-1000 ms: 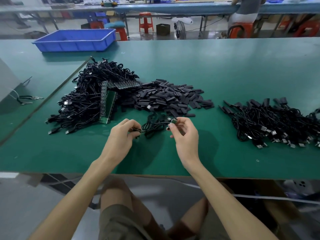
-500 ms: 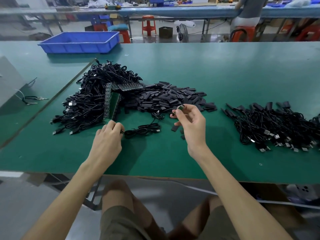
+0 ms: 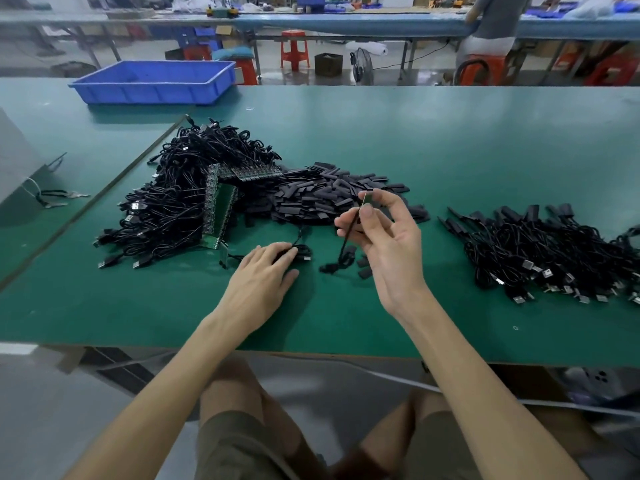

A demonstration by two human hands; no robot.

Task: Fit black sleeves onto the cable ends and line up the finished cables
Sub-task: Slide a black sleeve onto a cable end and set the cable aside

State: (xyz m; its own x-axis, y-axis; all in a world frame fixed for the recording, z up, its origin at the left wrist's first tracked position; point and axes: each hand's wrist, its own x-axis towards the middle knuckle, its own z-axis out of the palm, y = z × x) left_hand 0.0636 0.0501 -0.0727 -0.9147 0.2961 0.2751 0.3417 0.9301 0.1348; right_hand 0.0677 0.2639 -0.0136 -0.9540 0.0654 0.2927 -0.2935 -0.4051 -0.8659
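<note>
Here, the right hand pinches a cable end.

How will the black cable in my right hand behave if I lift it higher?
Probably floppy: the cable hangs limp from the right hand, its lower end bunched on the table. Likely light, since a fingertip pinch carries it. It could drag the loose sleeves beside it.

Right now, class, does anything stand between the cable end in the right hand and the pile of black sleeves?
Nothing visible does. The right hand pinches the cable end raised in front of the sleeve pile; the left hand rests aside on another cable.
</note>
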